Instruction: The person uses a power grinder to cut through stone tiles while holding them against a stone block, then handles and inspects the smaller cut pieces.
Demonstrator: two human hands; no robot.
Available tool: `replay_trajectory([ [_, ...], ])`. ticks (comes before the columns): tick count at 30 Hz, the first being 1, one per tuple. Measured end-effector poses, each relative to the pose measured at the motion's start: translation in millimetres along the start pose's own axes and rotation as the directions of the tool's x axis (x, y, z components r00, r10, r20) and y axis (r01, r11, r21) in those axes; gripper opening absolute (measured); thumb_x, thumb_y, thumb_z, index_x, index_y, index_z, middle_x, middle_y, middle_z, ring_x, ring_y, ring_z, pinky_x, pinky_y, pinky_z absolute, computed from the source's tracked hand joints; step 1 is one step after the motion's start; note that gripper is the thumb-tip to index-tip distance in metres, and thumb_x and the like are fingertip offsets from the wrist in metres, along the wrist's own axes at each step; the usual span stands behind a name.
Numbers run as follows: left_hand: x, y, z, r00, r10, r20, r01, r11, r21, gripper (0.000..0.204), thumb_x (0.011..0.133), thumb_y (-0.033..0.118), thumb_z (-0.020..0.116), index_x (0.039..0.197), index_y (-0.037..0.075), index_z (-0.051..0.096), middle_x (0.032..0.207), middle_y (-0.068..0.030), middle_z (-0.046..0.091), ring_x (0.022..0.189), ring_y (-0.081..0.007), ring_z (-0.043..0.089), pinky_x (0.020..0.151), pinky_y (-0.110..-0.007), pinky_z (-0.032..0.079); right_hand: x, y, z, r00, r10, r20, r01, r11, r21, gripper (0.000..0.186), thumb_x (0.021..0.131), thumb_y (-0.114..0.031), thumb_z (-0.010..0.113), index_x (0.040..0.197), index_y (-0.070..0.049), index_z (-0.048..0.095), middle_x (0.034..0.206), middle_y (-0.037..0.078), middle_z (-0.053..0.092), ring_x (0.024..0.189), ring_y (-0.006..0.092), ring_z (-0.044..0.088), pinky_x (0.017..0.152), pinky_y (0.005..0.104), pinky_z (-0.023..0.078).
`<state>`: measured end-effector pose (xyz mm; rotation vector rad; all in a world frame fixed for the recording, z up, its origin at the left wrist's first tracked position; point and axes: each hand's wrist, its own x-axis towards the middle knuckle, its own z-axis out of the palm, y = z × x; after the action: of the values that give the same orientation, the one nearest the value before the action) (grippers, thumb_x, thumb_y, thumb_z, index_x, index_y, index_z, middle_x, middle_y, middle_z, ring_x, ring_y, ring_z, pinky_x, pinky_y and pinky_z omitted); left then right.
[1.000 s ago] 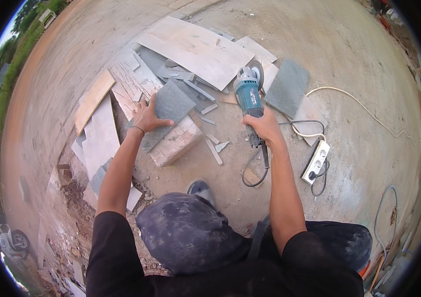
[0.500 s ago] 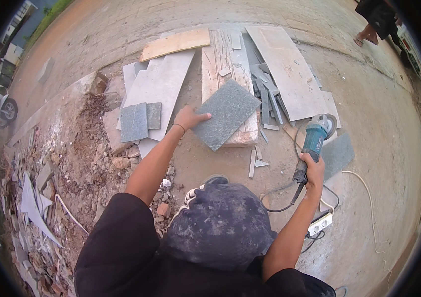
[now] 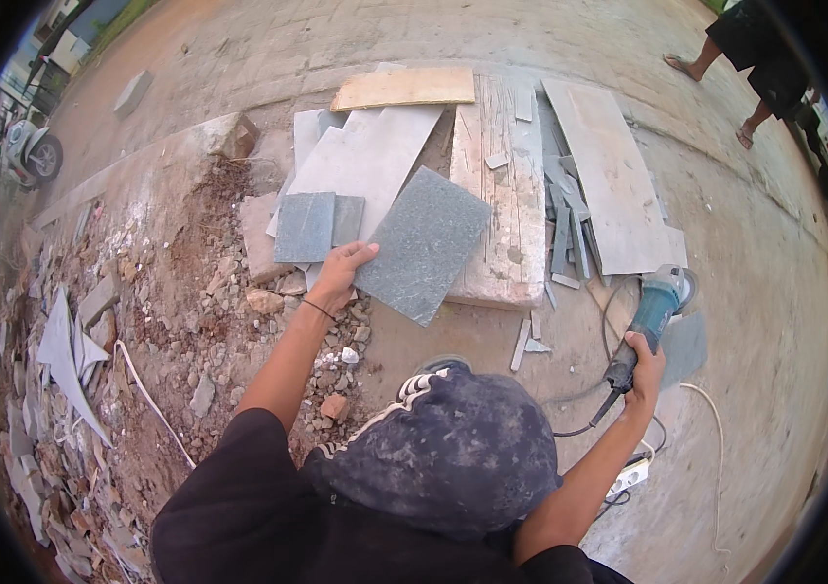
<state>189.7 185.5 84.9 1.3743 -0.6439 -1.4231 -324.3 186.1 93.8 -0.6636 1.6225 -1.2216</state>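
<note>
1 speckled grey tile (image 3: 424, 248) slants lengthwise away and rightward, left hand (image 3: 338, 273) pinching its edge; right hand (image 3: 645, 366) grips a teal grinder (image 3: 656, 313).

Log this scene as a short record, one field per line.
Left hand: holds a grey slab near its left corner
Right hand: grips a grinder, disc end pointing away from the person
Disc: cannot tell whether it spins
Block: pale, cracked, partly behind the slab; contact unclear
Left of block: small tiles, pale sheets
Right of block: grey offcuts, long panel
Lower right: power strip, beside the right forearm
Bystander: legs visible, upper right
</note>
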Motion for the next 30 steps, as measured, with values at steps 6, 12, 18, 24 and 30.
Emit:
replay_trajectory([
  [6,-12,10,-129,0.937,0.217,-0.273,-0.229,0.973,-0.01,0.025,0.098,0.019,0.064,0.113,-0.001,0.065,0.105,-0.0086,0.07,0.094,-0.018,0.067,0.085,-0.033,0.054,-7,-21,8,1.0,-0.007,-0.003,0.007,1.0,-0.014,0.028,0.074,-0.02,0.076,0.093,-0.002,0.064,0.075,0.002,0.06,0.059,0.0118,0.054,0.056,0.0272,0.043],
  [12,-3,-1,-189,0.922,0.248,-0.298,-0.275,0.96,-0.052,0.029,0.1,0.021,0.061,0.113,-0.004,0.063,0.105,-0.01,0.069,0.094,-0.0232,0.066,0.086,-0.038,0.053,9,-19,-5,0.996,-0.046,-0.074,0.048,0.999,0.026,0.031,0.07,-0.018,0.079,0.092,-0.001,0.065,0.077,0.002,0.062,0.061,0.0118,0.055,0.058,0.0285,0.045],
  [18,10,-2,-214,0.862,0.26,-0.435,-0.216,0.965,0.149,0.03,0.099,0.024,0.064,0.106,-0.005,0.065,0.101,-0.0111,0.067,0.091,-0.0252,0.063,0.084,-0.04,0.05,1,-36,-3,0.992,-0.085,-0.09,0.09,0.994,0.055,0.032,0.068,-0.018,0.081,0.091,-0.001,0.066,0.078,0.003,0.063,0.063,0.013,0.056,0.057,0.03,0.046],
  [24,32,-2,-229,0.556,0.553,-0.62,0.412,0.464,0.784,0.032,0.097,0.025,0.064,0.094,-0.007,0.062,0.091,-0.0181,0.064,0.086,-0.029,0.062,0.078,-0.043,0.049,-2,-28,-14,0.985,-0.128,-0.115,0.142,0.983,0.115,0.032,0.069,-0.016,0.08,0.093,0.0,0.066,0.078,0.004,0.064,0.063,0.0138,0.057,0.057,0.0298,0.046],
  [30,24,26,-170,0.544,0.621,-0.564,0.561,0.231,0.795,0.031,0.097,0.026,0.063,0.102,-0.005,0.061,0.1,-0.0206,0.063,0.093,-0.0338,0.061,0.08,-0.046,0.048,-3,-16,-51,0.984,-0.061,-0.17,0.093,0.978,0.187,0.04,0.066,-0.015,0.079,0.099,0.003,0.066,0.083,0.007,0.065,0.065,0.0158,0.059,0.06,0.0302,0.049],
])
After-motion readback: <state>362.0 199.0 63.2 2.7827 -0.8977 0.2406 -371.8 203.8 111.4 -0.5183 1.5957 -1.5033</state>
